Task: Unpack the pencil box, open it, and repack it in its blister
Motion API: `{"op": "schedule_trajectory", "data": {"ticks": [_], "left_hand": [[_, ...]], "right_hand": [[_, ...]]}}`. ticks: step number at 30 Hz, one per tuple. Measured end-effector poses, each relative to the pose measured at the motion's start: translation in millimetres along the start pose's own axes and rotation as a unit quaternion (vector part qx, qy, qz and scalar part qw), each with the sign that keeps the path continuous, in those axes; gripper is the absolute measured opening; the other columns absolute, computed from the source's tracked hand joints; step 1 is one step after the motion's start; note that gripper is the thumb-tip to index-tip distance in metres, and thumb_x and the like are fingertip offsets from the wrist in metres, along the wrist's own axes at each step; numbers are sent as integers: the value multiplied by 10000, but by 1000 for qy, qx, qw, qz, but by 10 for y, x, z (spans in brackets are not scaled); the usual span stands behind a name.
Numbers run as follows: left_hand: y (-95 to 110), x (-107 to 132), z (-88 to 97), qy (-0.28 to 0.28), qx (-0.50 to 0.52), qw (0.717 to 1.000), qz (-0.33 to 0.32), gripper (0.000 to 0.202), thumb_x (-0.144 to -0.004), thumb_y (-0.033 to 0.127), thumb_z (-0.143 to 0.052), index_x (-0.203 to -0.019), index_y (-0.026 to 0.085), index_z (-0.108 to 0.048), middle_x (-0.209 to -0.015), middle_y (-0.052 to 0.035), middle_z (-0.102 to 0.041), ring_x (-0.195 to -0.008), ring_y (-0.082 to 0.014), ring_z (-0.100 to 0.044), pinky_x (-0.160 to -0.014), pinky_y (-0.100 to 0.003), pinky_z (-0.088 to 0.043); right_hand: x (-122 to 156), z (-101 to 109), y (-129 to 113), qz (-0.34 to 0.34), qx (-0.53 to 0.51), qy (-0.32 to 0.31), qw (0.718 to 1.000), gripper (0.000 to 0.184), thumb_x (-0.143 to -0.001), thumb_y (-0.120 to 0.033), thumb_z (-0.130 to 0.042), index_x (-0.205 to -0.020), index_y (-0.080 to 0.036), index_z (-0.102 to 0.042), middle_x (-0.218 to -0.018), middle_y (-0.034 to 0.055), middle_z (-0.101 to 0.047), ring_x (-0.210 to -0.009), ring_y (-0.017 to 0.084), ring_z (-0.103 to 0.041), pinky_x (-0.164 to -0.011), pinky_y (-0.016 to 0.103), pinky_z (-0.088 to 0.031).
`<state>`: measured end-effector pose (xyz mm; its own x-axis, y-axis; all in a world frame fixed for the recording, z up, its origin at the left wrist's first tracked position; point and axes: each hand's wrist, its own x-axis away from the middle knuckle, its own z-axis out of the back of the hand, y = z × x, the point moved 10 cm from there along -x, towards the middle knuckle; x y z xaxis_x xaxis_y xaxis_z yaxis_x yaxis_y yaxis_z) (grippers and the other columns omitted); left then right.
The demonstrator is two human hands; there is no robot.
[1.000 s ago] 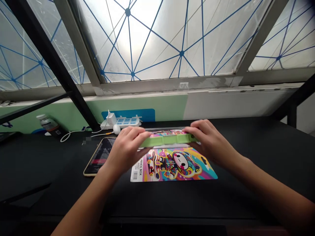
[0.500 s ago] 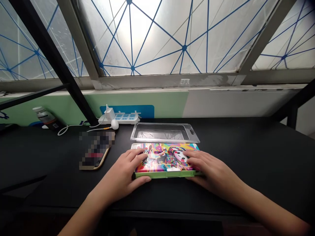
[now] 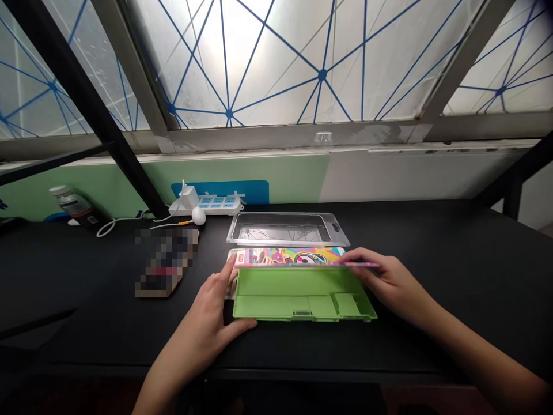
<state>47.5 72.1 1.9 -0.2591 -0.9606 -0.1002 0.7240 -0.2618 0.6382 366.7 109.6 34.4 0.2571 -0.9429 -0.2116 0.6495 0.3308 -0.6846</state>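
Note:
A green pencil case (image 3: 276, 308) lies on the black desk with its lid (image 3: 302, 266) raised, seen almost edge-on. Its inside shows a long compartment and a small square section at the right. My left hand (image 3: 209, 314) grips the left end, thumb along the front edge and fingers at the back corner. With fingers closed, my right hand (image 3: 386, 276) pinches the right end of the lid. Behind the case lies a colourful printed card (image 3: 268, 255), partly hidden by the lid.
Beyond the card rests a clear plastic blister pack (image 3: 280, 230). A phone (image 3: 166, 271), partly pixelated, lies at the left. A power strip (image 3: 220, 203) with a plugged-in charger and white cable sits by the wall. A bottle (image 3: 78, 204) stands far left.
The colourful lid has lifted up from the pencil case, and its green inside has come into view. My right hand has moved right and up with the lid; my left hand has stayed at the left end.

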Motion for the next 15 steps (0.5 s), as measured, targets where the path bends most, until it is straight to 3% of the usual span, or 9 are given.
{"op": "schedule_trajectory", "data": {"ticks": [2, 7, 10, 12, 15], "left_hand": [[-5, 15, -27, -12, 17, 1000, 20, 998, -917, 392, -692, -1632, 426, 4, -1592, -79, -451, -1485, -330, -395, -1180, -564, -341], [1, 29, -72, -42, 4, 999, 33, 1022, -912, 440, -671, -1623, 444, 63, -1610, -63, -443, -1538, -382, -262, -1170, -654, -282], [19, 42, -72, -45, 1, 999, 23, 1009, -923, 447, -652, -1621, 449, 76, -1624, -63, -424, -1535, -385, -270, -1164, -660, -282], [-2, 49, -60, -41, 10, 999, 30, 1018, -922, 461, -656, -1624, 434, 81, -1605, -76, -451, -1522, -382, -304, -1161, -648, -297], [-60, 49, -25, -26, 33, 998, 51, 964, -952, 519, -610, -1634, 398, 59, -1567, -106, -491, -1479, -362, -392, -1155, -609, -331]], "right_hand": [[-40, 32, 141, -61, -54, 27, 996, 458, -996, -617, -457, -1031, -240, -715, -886, 53, -759, -800, 274, -718, -714, 392, -592], [-32, 16, 354, -128, -164, 78, 975, 525, -933, -595, -606, -1336, -280, -488, -983, 61, -776, -762, 262, -722, -666, 404, -616], [39, 114, 289, -90, -123, 115, 982, 523, -929, -566, -628, -1344, -283, -481, -1090, 95, -749, -823, 258, -727, -663, 377, -623], [117, 202, 199, -41, -62, 129, 989, 521, -942, -546, -618, -1378, -293, -485, -1162, 105, -725, -902, 262, -726, -745, 387, -628], [256, 210, 66, 44, 12, 94, 995, 636, -950, -553, -599, -1509, -331, -393, -1330, 122, -667, -1110, 305, -696, -928, 452, -594]]}}
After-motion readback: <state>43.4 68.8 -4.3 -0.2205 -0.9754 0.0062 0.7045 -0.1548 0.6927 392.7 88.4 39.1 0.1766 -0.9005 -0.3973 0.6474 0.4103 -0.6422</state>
